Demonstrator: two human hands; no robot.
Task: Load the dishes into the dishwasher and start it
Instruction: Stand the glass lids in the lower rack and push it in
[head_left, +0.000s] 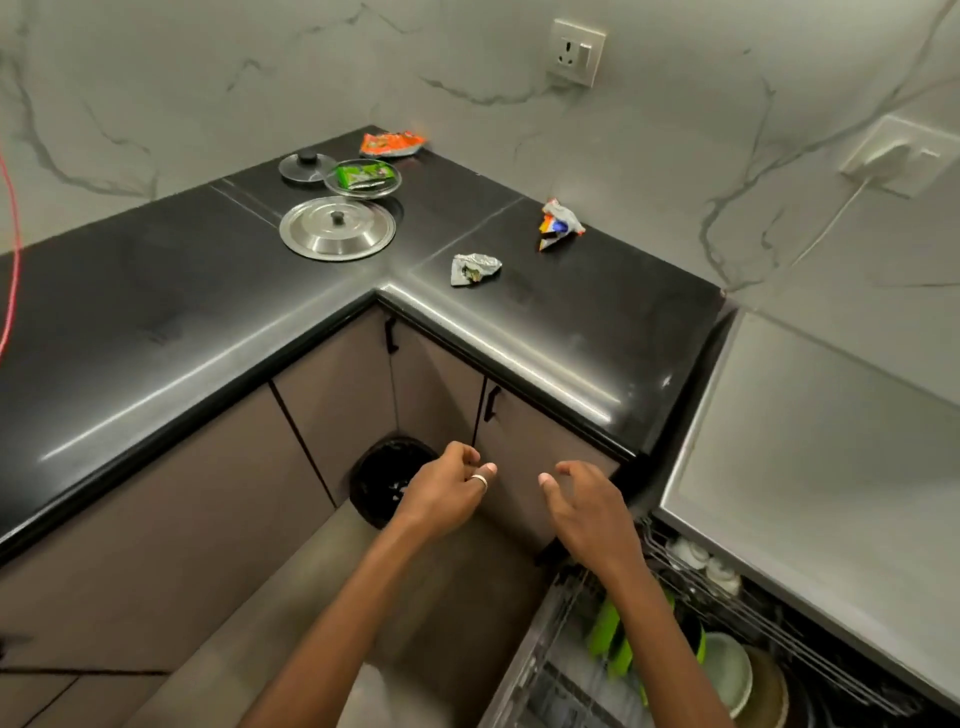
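Observation:
The dishwasher (810, 447) stands at the right with its wire rack (566, 670) pulled out at the bottom right, holding green items, pale plates and white cups. On the black corner counter (156, 322) lie a large steel lid (337, 227), a smaller dark lid (307, 166) and a glass plate (363, 179) with a green packet on it. My left hand (447, 493) hovers in front of the cabinets with loosely curled fingers, a ring on the thumb, holding nothing. My right hand (587, 509) hovers beside it above the rack's left end, fingers relaxed and empty.
Crumpled wrappers lie on the counter: an orange one (392, 143) at the back, a silver one (474, 268) and a multicoloured one (558, 224). A black bin (387, 480) stands in the cabinet corner on the floor. Wall sockets sit above; a red cord hangs at far left.

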